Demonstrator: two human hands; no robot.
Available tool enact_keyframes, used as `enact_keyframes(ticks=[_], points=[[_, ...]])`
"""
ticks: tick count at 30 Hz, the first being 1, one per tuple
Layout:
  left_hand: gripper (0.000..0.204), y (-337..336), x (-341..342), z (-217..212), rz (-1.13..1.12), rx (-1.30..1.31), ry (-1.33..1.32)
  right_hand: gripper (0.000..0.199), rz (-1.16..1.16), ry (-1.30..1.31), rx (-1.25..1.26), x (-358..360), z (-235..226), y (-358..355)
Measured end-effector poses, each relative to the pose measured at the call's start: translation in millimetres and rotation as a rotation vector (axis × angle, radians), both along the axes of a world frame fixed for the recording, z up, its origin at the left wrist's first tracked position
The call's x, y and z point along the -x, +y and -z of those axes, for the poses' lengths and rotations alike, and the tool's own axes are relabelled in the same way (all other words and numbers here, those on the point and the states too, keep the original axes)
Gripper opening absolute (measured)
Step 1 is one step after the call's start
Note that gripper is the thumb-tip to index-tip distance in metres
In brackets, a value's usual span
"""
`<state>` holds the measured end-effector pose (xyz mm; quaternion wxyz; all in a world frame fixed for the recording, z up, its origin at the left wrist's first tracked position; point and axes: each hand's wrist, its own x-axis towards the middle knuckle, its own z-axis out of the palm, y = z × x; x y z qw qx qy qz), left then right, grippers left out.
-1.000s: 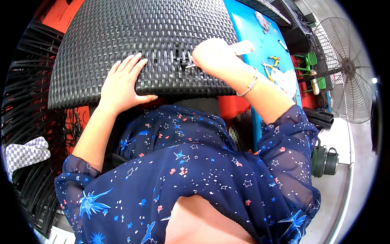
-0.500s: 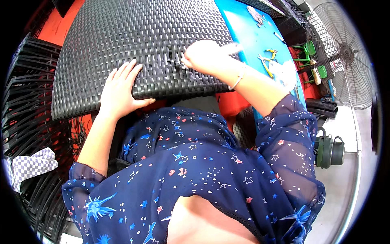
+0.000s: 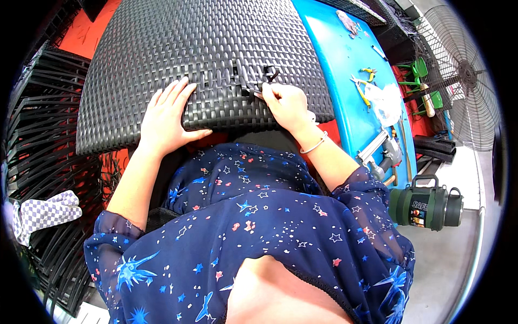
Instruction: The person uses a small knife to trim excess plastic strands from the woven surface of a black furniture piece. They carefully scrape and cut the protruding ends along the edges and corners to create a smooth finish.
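Observation:
A black woven wicker panel (image 3: 178, 59) lies in front of me, its rounded near edge toward my body. Flat on its near part rests my left hand (image 3: 167, 116), open, fingers stretched out over the weave and thumb at the edge. My right hand (image 3: 287, 108) is closed around a slim tool; a pale end (image 3: 311, 115) shows behind the fist, and a thin tip meets the weave by the fingers. Most of the tool is hidden in the hand. Just beyond those fingers a loose black strip (image 3: 272, 73) curls up, beside dark gaps in the weave.
On the right, a blue work surface (image 3: 324, 38) carries yellow-handled pliers (image 3: 362, 94), a clear plastic bag (image 3: 386, 105) and a grey staple gun (image 3: 384, 154). A green flask (image 3: 418, 207) and a large fan (image 3: 467, 75) stand farther right. Black slatted frames (image 3: 48, 140) with a checked cloth (image 3: 51, 213) fill the left.
My right hand has come nearer and turned, with its wrist lower. A black strip now stands up from the weave. My left hand stays on the panel; the view has shifted slightly.

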<state>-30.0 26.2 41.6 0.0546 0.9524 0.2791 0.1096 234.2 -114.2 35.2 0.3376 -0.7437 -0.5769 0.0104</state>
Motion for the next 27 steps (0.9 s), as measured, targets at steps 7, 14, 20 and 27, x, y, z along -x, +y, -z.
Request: enact_keyframes(ticks=[7,14,20,27], points=[[0.103,2.3,-1.5,3.6,-0.019,0.01,0.015,0.04,-0.22,-0.07,-0.239,7.0,-0.9,-4.9],[0.1,-0.6,1.8,1.0,-0.017,0.002,0.022,0.036,-0.277,-0.223,-0.114,-3.1,-10.5,-3.8],[0.104,-1.2,-1.9,2.3,-0.007,0.013,0.008,0.039,-0.112,-0.447,0.203,-24.0,-62.0,-6.4],[0.105,0.5,0.8,4.1,-0.018,0.015,0.008,0.038,-0.335,-0.766,0.297,2.1,-72.7,45.2]])
